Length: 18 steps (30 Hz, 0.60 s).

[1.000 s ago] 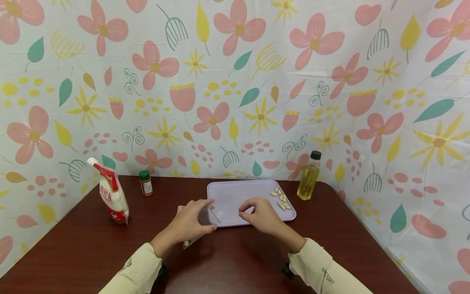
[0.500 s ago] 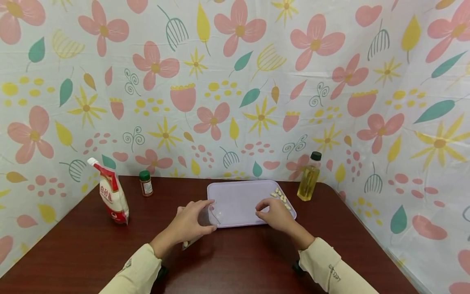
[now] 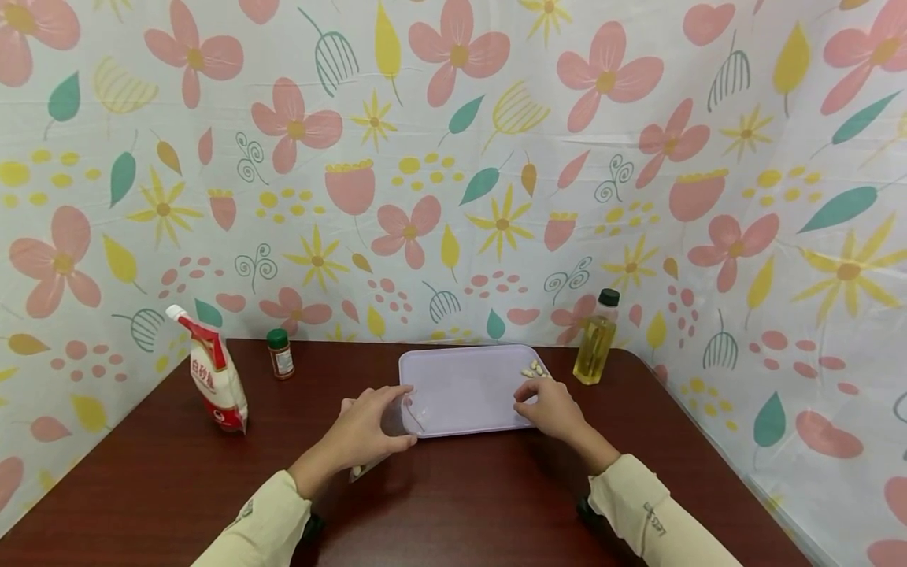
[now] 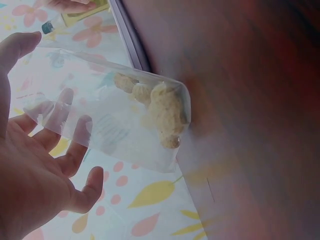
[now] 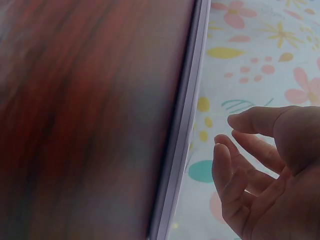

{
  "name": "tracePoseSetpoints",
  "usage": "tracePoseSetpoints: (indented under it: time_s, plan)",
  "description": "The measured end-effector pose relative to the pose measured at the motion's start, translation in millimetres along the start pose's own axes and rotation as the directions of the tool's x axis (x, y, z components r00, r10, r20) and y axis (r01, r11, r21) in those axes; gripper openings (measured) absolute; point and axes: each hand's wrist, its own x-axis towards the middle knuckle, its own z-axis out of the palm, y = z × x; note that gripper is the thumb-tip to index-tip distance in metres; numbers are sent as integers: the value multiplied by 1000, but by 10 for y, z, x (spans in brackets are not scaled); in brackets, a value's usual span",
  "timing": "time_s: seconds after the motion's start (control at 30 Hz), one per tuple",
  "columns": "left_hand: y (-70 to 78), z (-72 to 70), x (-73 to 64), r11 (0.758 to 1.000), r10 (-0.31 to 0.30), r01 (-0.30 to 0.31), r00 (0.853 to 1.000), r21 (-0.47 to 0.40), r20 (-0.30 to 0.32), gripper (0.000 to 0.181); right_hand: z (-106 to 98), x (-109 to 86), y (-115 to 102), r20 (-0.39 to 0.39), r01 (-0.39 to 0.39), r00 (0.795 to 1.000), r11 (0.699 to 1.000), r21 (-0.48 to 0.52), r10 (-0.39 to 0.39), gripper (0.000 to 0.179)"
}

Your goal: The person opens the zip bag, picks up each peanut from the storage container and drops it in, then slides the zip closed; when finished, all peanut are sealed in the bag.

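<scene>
My left hand (image 3: pixel 368 425) holds a clear plastic bag (image 4: pixel 112 137) by its mouth, thumb at one edge and fingers spread along the other side. Several unshelled peanuts (image 4: pixel 166 112) lie at the bottom of the bag. A pale lilac tray (image 3: pixel 460 386) lies on the table just beyond both hands. Over its right front part hovers my right hand (image 3: pixel 553 409), with nothing between its bent fingers and thumb; in the right wrist view a gap shows between thumb (image 5: pixel 255 120) and fingertips. More peanuts (image 3: pixel 534 368) lie at the tray's right end, partly hidden by this hand.
On the left of the brown table (image 3: pixel 453 504) stand a red-and-white spouted pouch (image 3: pixel 216 382) and a small green-capped jar (image 3: pixel 281 354). A bottle of yellow oil (image 3: pixel 595 342) is right of the tray. A floral curtain (image 3: pixel 453 173) hangs close behind.
My right hand has moved right across the tray, from its middle to the peanuts, which it now partly covers. The left hand and the bag have stayed in place.
</scene>
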Motion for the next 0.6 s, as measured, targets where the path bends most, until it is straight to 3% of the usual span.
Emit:
tracePoseSetpoints:
  time_s: [0.6]
  plan:
    - [9, -6, -2, 1000, -1, 1, 1000, 10, 7, 71, -143, 53, 259, 30, -137, 990, 988, -77, 139, 21]
